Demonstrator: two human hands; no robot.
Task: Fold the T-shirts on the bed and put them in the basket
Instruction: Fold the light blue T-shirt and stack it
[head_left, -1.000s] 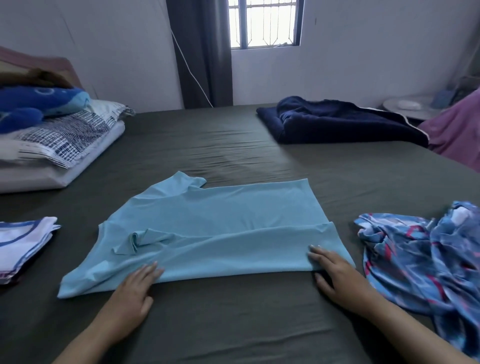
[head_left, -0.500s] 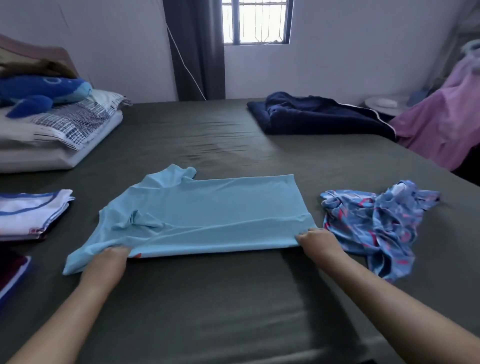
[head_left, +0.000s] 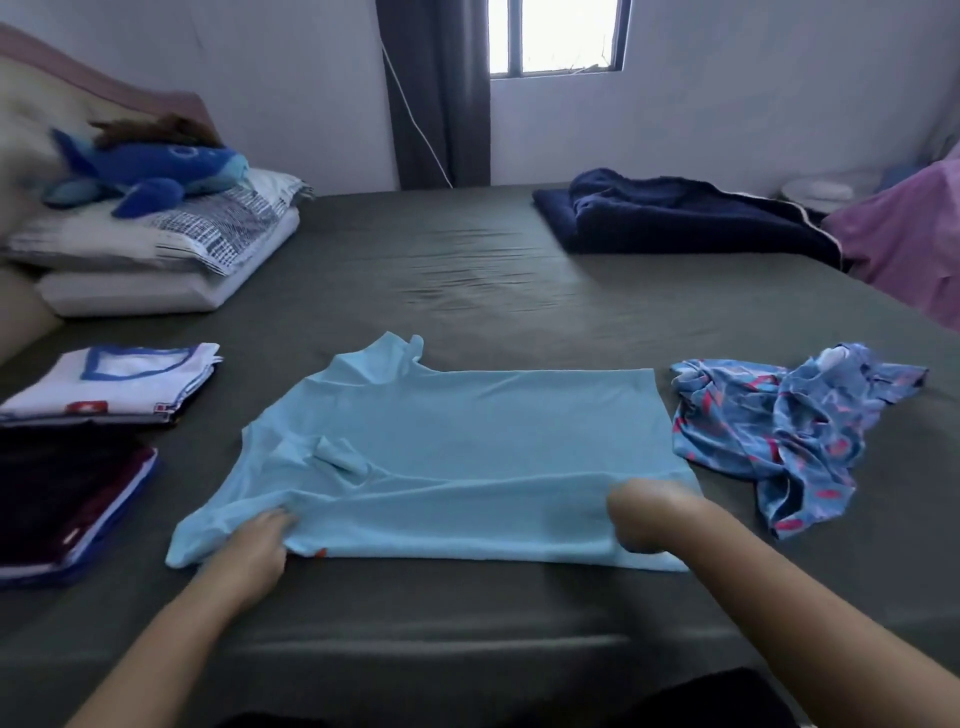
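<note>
Head view: since half a second ago both hands have gathered the near edge of the light blue T-shirt (head_left: 467, 431) and begun lifting it; the near strip now rides up over the body of the shirt, where before it lay flat under the knuckles. The camera has dipped closer (more of the folded stack at 9 o'clock is visible).

The shirt lies spread sideways on the grey bed (head_left: 467, 280), collar toward 9 o'clock, hem toward 3 o'clock, directly ahead of both hands.

Left hand (head_left: 254, 545): fingers curled, gripping the near edge by the sleeve end. Right hand (head_left: 644, 514): fingers curled under, gripping the near edge by the hem corner.

A crumpled patterned blue shirt (head_left: 779, 426) sits just beside the hem at 3 o'clock. A folded white shirt (head_left: 114, 379) and a dark folded stack (head_left: 67, 504) lie at 9 o'clock.
</note>
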